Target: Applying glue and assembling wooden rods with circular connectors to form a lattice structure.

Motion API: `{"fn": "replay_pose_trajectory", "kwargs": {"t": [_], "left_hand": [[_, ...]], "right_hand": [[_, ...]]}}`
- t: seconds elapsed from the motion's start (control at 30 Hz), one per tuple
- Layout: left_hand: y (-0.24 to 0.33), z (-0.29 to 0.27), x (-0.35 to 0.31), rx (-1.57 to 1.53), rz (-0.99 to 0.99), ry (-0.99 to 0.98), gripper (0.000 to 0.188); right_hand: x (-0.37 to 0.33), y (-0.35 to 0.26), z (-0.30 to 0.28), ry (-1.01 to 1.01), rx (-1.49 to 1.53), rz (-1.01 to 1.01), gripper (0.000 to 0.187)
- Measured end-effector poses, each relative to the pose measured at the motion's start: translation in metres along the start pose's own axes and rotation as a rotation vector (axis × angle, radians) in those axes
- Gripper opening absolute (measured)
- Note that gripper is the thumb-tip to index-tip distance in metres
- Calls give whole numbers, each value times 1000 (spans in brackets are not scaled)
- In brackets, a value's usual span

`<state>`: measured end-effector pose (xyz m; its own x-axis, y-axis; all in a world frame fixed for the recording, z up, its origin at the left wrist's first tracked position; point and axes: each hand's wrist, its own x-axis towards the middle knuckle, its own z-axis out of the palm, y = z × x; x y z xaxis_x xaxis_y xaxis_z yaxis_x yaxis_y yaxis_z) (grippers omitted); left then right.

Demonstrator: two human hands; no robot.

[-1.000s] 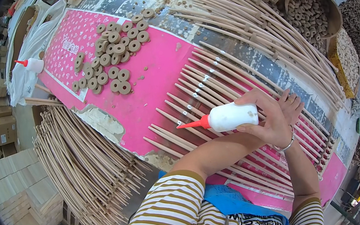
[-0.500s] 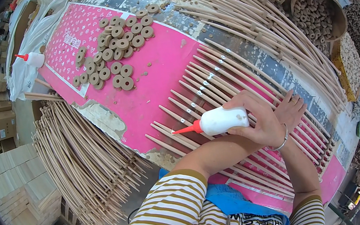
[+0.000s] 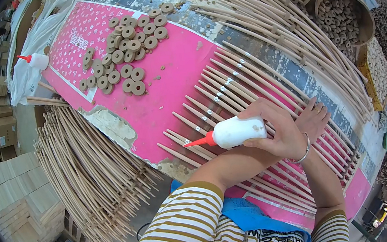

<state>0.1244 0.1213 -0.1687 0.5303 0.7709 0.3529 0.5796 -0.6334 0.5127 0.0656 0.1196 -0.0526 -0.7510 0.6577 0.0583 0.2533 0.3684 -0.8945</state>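
Note:
My right hand [image 3: 276,126] is wrapped round a white squeeze bottle [image 3: 234,131] with a long red nozzle, tipped to the left. The nozzle tip sits close by a white dot near the tapered end of a wooden rod [image 3: 172,135]. Many such rods lie side by side over a pink sheet [image 3: 162,106], several bearing white dots [image 3: 204,119] near their ends. My left forearm crosses beneath the right hand. Fingers stretched out, my left hand [image 3: 312,116] rests flat across the rods at the right.
Brown wooden rings [image 3: 133,45] lie piled on the far part of the sheet. Another white bottle [image 3: 38,61] stands far left. Bundled rods [image 3: 96,169] lie at left, more rods [image 3: 284,29] at far right. Ring-filled containers [image 3: 342,1] stand beyond.
The nozzle tip has moved slightly down off the rod, and a white dot shows there now. My left hand stays in place. The whole view has shifted a little.

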Motion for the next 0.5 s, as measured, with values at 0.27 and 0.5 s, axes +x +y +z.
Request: {"fn": "replay_pose_trajectory", "kwargs": {"t": [0.27, 0.5], "left_hand": [[0, 5, 0, -24, -16, 7, 49], [1, 6, 5, -36, -23, -14, 45]], "right_hand": [[0, -5, -2, -12, -41, -6, 52], [9, -14, -8, -58, 8, -15, 52]]}}
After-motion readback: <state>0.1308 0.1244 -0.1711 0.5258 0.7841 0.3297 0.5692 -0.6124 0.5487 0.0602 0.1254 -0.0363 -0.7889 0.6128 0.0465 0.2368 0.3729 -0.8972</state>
